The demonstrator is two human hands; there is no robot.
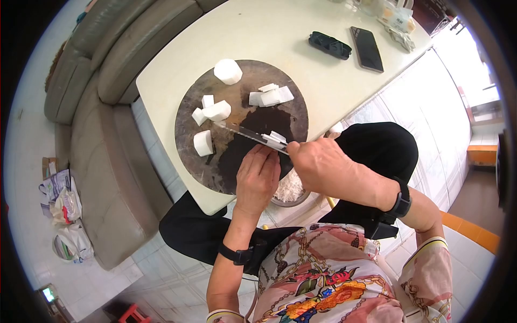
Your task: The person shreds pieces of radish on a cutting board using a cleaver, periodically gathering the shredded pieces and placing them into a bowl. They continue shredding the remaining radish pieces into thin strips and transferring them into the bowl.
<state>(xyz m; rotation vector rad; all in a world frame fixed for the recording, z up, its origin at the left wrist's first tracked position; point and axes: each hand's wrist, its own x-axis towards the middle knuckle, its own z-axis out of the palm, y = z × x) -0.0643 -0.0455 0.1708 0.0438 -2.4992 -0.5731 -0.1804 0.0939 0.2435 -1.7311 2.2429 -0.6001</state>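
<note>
My right hand (322,166) is closed round the handle of a kitchen knife (245,132), whose blade points left across the round dark chopping board (186,102). My left hand (257,176) has its fingers bent and together at the near side of the blade, pressing on a piece of white radish mostly hidden under them. Thin radish slices (276,137) lean against the blade's far side. More flat slices (271,96) lie at the board's upper right. Chunks (217,111) sit at its left, with a thick piece (203,143) below and a round piece (228,71) at the top.
Below the table edge, partly behind my hands, is a bowl of white shreds (290,188). A dark glasses-case-like object (329,45) and a phone (367,49) lie on the pale table (258,40). A grey sofa (107,177) stands to the left, with bags (70,215) beyond it.
</note>
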